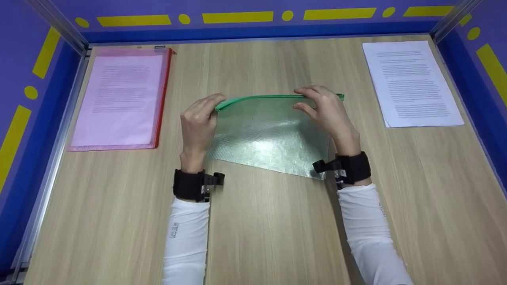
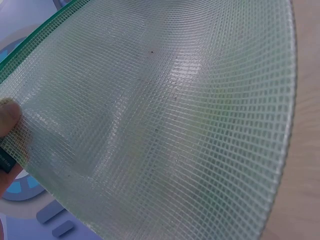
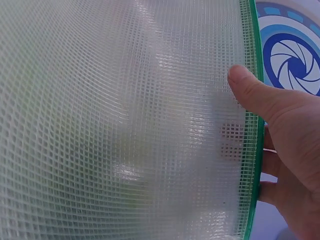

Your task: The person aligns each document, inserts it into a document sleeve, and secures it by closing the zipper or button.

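Both hands hold up a translucent green mesh zip pouch (image 1: 269, 138) by its top, above the table's middle. Its green zip edge (image 1: 273, 96) bows upward and faces away from the body. The left hand (image 1: 200, 118) grips the top left corner; in the left wrist view its thumb (image 2: 8, 117) presses the mesh face. Near the right end, the right hand (image 1: 328, 113) pinches the zip edge. In the right wrist view the thumb (image 3: 250, 90) lies on the near face, with fingers behind the green edge. No papers show inside the pouch.
On the left lies a pink zip pouch (image 1: 122, 122) with a red edge and printed sheets inside. Printed white papers (image 1: 412, 87) lie at the back right. Blue-purple walls (image 1: 237, 33) with yellow marks border the wooden table (image 1: 269, 225).
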A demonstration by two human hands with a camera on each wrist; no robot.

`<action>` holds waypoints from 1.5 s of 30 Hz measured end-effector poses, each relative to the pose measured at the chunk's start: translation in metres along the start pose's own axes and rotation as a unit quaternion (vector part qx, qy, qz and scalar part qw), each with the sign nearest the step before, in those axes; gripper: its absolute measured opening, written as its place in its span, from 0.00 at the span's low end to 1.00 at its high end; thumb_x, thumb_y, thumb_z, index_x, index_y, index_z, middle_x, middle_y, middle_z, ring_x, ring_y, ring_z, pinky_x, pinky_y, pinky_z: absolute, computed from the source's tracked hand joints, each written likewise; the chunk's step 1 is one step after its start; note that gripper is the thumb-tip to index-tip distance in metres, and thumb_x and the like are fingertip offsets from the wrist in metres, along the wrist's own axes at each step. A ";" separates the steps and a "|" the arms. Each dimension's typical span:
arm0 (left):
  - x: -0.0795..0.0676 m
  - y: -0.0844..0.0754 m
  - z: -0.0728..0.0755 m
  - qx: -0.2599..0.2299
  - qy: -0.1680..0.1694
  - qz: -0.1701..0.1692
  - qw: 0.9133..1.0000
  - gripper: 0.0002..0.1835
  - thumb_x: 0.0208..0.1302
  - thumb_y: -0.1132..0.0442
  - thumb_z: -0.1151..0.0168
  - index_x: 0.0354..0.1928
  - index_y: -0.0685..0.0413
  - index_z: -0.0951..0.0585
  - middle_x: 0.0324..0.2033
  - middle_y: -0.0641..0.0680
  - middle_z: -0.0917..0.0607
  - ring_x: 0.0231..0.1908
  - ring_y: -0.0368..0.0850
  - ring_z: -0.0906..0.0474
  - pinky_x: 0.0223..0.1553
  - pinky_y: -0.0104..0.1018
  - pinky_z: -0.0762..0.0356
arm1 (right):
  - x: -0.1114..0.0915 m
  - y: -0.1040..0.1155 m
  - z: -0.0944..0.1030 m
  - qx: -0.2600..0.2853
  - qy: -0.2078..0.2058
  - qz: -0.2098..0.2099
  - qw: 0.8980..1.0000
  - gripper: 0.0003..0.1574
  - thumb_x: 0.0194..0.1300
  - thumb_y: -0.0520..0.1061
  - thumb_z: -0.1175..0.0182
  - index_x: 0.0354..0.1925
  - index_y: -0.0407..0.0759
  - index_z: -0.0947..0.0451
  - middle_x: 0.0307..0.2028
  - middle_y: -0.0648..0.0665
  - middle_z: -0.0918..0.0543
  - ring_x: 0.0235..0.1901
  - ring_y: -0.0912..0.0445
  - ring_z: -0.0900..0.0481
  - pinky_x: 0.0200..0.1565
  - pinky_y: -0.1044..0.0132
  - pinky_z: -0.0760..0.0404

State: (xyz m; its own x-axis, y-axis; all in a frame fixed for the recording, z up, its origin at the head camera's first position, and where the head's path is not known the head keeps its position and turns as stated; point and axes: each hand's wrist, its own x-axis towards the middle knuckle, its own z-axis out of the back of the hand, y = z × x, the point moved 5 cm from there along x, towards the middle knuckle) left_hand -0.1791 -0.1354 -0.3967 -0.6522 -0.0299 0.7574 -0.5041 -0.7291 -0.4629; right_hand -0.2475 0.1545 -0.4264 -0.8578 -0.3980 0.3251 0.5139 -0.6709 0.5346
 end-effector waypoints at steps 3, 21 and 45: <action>0.000 0.000 0.000 -0.010 -0.001 0.007 1.000 0.19 0.57 0.85 0.46 0.38 0.60 0.11 0.38 0.56 0.09 0.40 0.53 0.11 0.45 0.42 0.14 | 0.001 0.000 -0.001 0.010 0.002 0.009 1.000 0.23 0.64 0.51 0.34 0.53 0.42 0.17 0.52 0.39 0.14 0.54 0.44 0.18 0.57 0.51 0.22; 0.003 0.016 0.008 0.008 0.024 0.078 0.997 0.15 0.64 0.66 0.34 0.53 0.60 0.16 0.44 0.60 0.10 0.46 0.53 0.12 0.48 0.42 0.15 | -0.002 -0.018 -0.018 0.077 0.051 -0.099 0.991 0.17 0.70 0.56 0.41 0.46 0.49 0.13 0.40 0.48 0.10 0.27 0.59 0.26 0.30 0.73 0.31; -0.025 0.013 -0.034 -0.104 0.244 0.334 0.905 0.39 0.71 0.42 0.45 0.75 0.56 0.40 0.67 0.59 0.25 0.62 0.52 0.22 0.61 0.44 0.22 | -0.010 -0.036 -0.013 0.380 -0.200 -0.266 0.863 0.15 0.74 0.51 0.45 0.32 0.44 0.22 0.20 0.55 0.23 0.22 0.64 0.27 0.28 0.72 0.28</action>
State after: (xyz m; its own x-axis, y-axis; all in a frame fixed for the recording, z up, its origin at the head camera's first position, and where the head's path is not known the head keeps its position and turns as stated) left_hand -0.1882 -0.1210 -0.4369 -0.9972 -0.0741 0.0076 0.0316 -0.5134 -0.8576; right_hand -0.2577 0.1742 -0.4590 -0.9810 0.1901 0.0375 0.0331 -0.0265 0.9991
